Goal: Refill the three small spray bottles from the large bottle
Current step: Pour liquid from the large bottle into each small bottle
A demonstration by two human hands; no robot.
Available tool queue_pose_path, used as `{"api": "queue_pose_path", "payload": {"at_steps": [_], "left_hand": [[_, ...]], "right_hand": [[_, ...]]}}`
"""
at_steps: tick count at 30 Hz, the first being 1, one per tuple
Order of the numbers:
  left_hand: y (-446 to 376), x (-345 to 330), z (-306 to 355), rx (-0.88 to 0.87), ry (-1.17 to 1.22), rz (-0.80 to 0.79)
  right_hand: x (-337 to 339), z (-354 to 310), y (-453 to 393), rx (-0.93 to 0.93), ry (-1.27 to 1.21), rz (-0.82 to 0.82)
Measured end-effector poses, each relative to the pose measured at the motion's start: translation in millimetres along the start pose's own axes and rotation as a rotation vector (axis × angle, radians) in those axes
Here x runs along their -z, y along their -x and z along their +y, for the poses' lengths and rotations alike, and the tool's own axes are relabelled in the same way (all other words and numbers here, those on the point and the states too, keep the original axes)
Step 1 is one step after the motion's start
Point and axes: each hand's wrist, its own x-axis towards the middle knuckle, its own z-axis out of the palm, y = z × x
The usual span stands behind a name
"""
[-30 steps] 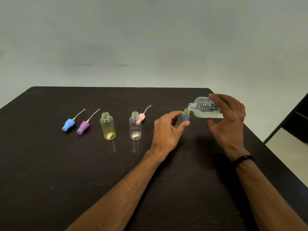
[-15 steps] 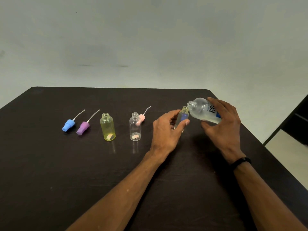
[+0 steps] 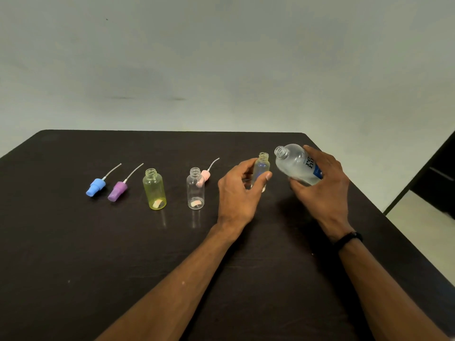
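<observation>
My left hand (image 3: 240, 190) grips a small uncapped spray bottle (image 3: 261, 168) that stands upright on the black table (image 3: 73, 242). My right hand (image 3: 322, 185) holds the large clear bottle (image 3: 294, 163), tilted with its open mouth pointing up and left, just right of the small bottle's neck and apart from it. A small yellow bottle (image 3: 154, 188) and a small clear bottle (image 3: 195, 188) stand open to the left. Three spray tops lie on the table: blue (image 3: 96, 187), purple (image 3: 117, 191) and pink (image 3: 205, 175).
The table's right edge runs diagonally close behind my right hand. A dark piece of furniture (image 3: 438, 178) stands beyond it on the right. A pale wall is behind the table.
The large bottle has swung from near-horizontal over the small bottle's neck to a more upright tilt, its mouth lifted away to the right. The small bottle has come upright in my left hand.
</observation>
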Motion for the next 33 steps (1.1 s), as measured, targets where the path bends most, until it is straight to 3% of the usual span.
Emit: {"api": "queue_pose_path", "payload": {"at_steps": [14,20,33], "left_hand": [[-5,2,-12,0.155,-0.015,0.081],[-5,4,-14,0.192,-0.015,0.076],[9,13,0,0.269,-0.016,0.071]], "right_hand": [[-1,-5,-3,-0.177,-0.14,0.03],[-2,-6,-5,-0.277,-0.308,0.062],[-5,-14,6,-0.3,-0.409,0.027]]}}
